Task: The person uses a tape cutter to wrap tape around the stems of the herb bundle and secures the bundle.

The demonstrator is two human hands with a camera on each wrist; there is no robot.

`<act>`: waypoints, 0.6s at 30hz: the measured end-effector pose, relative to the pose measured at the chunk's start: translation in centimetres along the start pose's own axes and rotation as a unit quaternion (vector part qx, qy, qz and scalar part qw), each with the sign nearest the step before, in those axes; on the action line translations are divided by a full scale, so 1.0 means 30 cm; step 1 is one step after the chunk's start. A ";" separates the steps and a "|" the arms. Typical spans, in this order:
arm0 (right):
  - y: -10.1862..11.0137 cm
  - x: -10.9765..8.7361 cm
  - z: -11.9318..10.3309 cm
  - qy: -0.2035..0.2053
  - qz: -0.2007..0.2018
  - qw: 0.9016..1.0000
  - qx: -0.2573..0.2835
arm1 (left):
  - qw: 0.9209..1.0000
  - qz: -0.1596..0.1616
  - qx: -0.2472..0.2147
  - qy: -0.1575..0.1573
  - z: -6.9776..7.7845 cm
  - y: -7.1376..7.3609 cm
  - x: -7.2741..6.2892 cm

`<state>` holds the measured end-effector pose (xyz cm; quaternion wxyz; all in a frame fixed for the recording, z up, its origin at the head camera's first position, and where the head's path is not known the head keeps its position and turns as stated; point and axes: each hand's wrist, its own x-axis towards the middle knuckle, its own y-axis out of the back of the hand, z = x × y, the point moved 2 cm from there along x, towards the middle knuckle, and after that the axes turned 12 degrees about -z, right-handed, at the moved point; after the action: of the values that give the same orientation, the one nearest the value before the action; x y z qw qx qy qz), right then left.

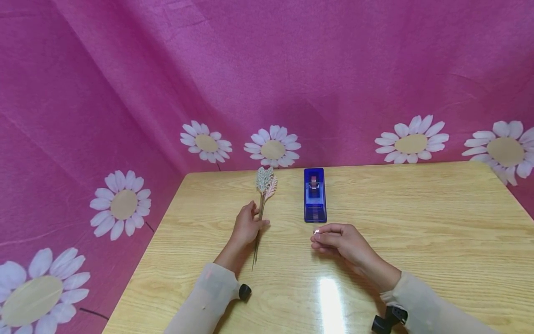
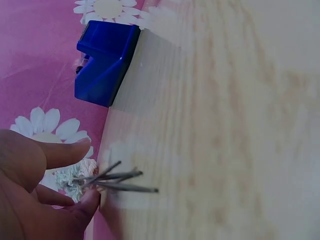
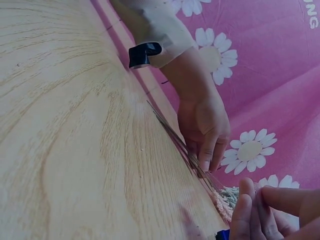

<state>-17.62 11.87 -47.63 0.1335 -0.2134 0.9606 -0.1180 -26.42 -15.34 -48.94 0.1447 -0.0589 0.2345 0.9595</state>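
Observation:
A small bunch of artificial flowers [image 1: 265, 181], with pale green and pink heads on thin brown stems [image 2: 131, 188], lies along the table. My left hand [image 1: 247, 225] holds it by the stems, thumb on one side and fingers on the other. To the right, a blue tape dispenser [image 1: 315, 195] stands near the table's back edge. Just in front of it my right hand [image 1: 348, 243] pinches a small shiny clear piece of tape [image 1: 316, 232] between thumb and forefinger. In the right wrist view the fingertips [image 3: 245, 187] mostly hide that piece.
The light wooden table [image 1: 438, 222] runs up to a pink cloth [image 1: 354, 69] printed with white daisies, behind and at the left. A bright glare spot lies on the wood between my forearms. Each wrist wears a small black camera [image 1: 244, 292].

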 end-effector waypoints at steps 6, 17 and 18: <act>0.001 0.001 0.004 0.003 -0.004 1.000 -0.001 | 1.000 -0.003 -0.001 0.016 -0.015 0.004 0.006; 0.002 0.003 0.008 0.005 -0.005 1.000 0.002 | 0.996 -0.008 0.087 0.010 -0.014 0.017 0.012; 0.002 0.003 0.008 0.005 -0.005 1.000 0.001 | 0.996 -0.008 0.085 0.010 -0.015 0.018 0.011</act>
<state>-17.66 11.84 -47.89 0.1282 -0.2175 0.9601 -0.1203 -26.89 -15.91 -49.17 0.1542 -0.0575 0.3157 0.9345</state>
